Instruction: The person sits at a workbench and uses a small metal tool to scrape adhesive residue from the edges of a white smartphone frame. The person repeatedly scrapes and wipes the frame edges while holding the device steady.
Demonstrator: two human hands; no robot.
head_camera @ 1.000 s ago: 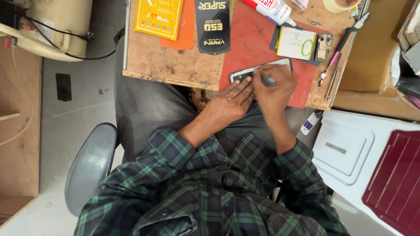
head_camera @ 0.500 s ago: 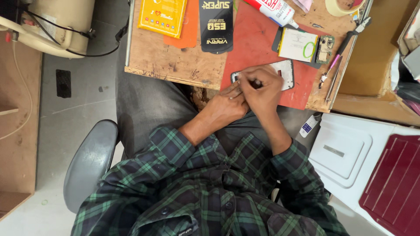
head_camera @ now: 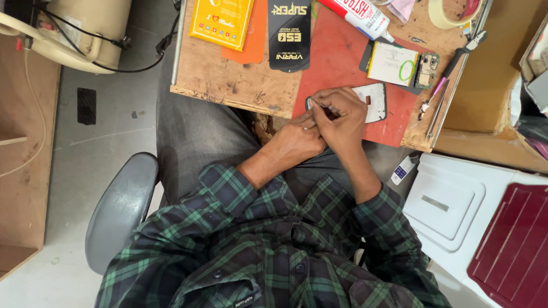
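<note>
Phone: a white phone (head_camera: 374,101) lies flat on the red mat (head_camera: 342,63), at the desk's near edge.
Right hand: the right hand (head_camera: 342,117) covers the phone's left end, its grip pinched on a small thing too tiny to tell.
Left hand: the left hand (head_camera: 297,140) touches the right one at 8 o'clock, fingers curled on the phone's edge.
Desk: the wooden desk (head_camera: 228,80) has a glue tube (head_camera: 357,14) at 12 o'clock.
Tools: tweezers (head_camera: 436,108) lie at 3 o'clock.

On the board: one phone frame (head_camera: 374,100), two flat packets (head_camera: 221,23) (head_camera: 290,34), one glue tube (head_camera: 357,14), one tape roll (head_camera: 451,14).
</note>
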